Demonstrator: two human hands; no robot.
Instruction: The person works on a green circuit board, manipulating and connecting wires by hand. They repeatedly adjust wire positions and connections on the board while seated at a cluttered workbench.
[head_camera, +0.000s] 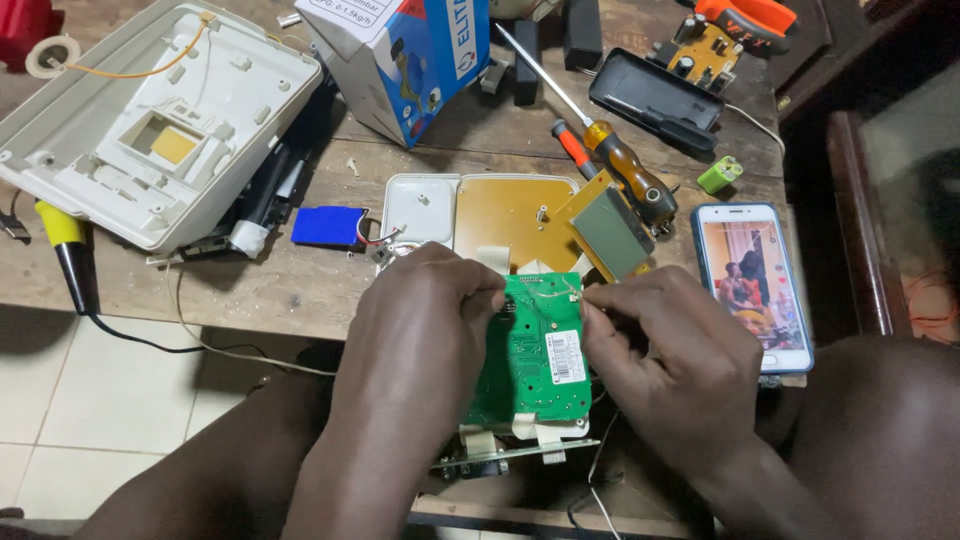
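A green circuit board (530, 350) with a white sticker is held upright between both hands at the table's near edge. My left hand (420, 340) grips its left side. My right hand (670, 350) pinches its upper right corner, by a thin wire. Behind the board lies an opened white device shell (420, 205) with a tan board (505, 215) and a small grey display (610, 232) on a ribbon. A second board strip (510, 455) hangs below the green one.
A phone (752, 285) with a lit screen lies at right. Two screwdrivers (600, 140), a blue battery pack (328, 226), a green battery (720, 174), a white casing (150, 120), a blue and white box (410, 60) and a black casing (655, 98) crowd the wooden table (270, 285).
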